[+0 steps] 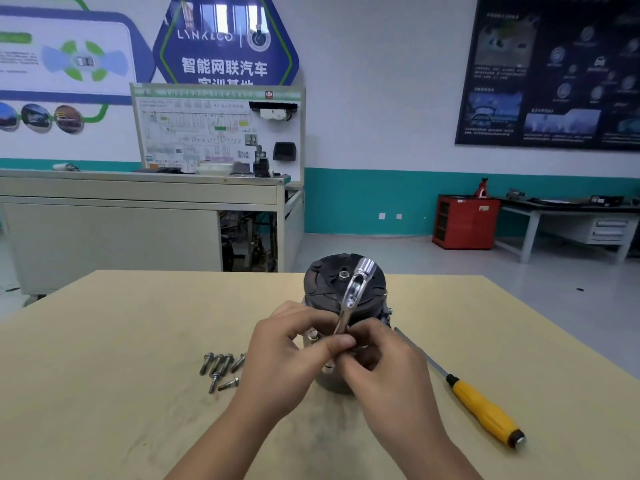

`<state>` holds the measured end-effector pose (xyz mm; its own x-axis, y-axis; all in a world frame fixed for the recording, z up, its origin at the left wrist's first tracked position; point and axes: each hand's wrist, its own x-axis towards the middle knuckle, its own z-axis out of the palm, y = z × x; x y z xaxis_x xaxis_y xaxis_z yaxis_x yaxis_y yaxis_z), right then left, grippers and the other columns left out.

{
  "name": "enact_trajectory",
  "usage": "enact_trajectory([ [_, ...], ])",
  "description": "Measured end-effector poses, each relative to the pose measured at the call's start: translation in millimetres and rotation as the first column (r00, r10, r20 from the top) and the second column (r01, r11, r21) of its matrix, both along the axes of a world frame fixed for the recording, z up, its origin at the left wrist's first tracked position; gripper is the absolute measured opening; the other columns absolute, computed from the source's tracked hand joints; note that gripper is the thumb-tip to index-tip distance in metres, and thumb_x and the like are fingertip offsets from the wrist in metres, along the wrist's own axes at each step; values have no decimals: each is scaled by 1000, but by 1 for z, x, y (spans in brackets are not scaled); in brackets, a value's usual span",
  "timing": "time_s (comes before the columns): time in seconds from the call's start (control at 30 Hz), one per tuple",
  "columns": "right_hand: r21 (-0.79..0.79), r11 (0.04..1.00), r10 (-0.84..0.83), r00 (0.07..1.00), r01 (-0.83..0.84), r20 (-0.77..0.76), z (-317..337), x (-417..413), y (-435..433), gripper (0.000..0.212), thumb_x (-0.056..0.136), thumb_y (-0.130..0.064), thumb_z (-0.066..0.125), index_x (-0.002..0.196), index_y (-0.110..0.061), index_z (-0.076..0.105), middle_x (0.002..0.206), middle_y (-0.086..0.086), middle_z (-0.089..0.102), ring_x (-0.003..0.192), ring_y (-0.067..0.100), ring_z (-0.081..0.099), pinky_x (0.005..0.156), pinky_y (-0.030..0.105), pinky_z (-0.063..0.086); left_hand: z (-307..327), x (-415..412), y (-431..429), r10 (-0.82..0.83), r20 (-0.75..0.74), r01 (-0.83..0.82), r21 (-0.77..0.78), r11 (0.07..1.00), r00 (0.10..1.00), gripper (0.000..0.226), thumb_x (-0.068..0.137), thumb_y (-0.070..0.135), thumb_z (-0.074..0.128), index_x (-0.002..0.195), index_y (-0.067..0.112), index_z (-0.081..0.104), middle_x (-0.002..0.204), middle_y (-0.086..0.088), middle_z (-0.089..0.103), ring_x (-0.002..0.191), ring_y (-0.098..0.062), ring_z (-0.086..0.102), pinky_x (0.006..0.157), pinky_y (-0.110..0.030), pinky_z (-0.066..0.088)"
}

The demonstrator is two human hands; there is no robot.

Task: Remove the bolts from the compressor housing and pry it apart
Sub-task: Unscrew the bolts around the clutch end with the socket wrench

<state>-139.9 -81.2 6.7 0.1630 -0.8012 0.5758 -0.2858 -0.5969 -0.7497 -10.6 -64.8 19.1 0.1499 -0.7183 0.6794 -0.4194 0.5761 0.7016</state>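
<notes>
The compressor housing point(341, 289) stands on end near the middle of the bench point(104, 375), dark pulley face uppermost, directly behind both hands. The left hand point(287, 351) and right hand point(384, 362) meet in front of it, and the grip of each is closed on the lower shank of the socket wrench point(355, 292): the left thumb and fingers pinch it, and the right fingers curl round it. The wrench's socket end points up over the pulley face and is engaged on nothing. The removed bolts point(221, 368) lie in a loose cluster on the bench left of the housing. A yellow-handled screwdriver point(485, 407) lies to the right, tip toward the housing. Assessment: bolt removal looks nearly complete, with the tool being adjusted rather than applied (a possible bolt head shows on the flange beside the left fingers; unconfirmed). Recommended: inspect the flange all round for any remaining fastener before prying. Seat the socket square and fully home. Steady the housing with one hand, since it could tip on end. Then work the screwdriver into the seam a little at a time around the joint.
</notes>
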Motion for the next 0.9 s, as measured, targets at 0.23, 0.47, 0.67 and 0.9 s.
enact_trajectory([
  [0.23,-63,998,-5,999,8,41,-4,-38,-10,36,80,-7,64,92,-40,58,80,-17,67,69,7,63,58,15,47,-4,-45,-9,66,75,-58,-108,992,995,16,67,36,74,78,24,75,88,14,65,90,-6,61,81,-23,47],
  [0.47,-45,991,-110,967,123,228,9,-70,-30,18,85,-14,67,83,-29,57,76,-9,69,67,9,66,70,36,56,-20,-63,-27,515,-107,-508,80,857,851,73,71,40,78,133,27,43,143,0,31,133,-12,23,111,-34,23],
  [0.67,-21,999,-29,962,36,270,33,-82,-46,22,94,-24,49,77,-19,63,76,-8,71,72,4,65,70,24,52,-15,-63,-55,524,-133,-481,258,838,842,111,54,50,83,145,25,25,149,-3,31,137,-25,25,112,-42,23],
  [0.9,43,992,100,936,-122,337,40,-79,-68,22,99,-18,42,82,-13,57,50,-8,45,51,7,47,51,22,41,-26,-45,-68,412,-156,-394,133,909,898,81,50,43,87,112,45,34,118,15,45,119,-17,43,102,-39,40],
])
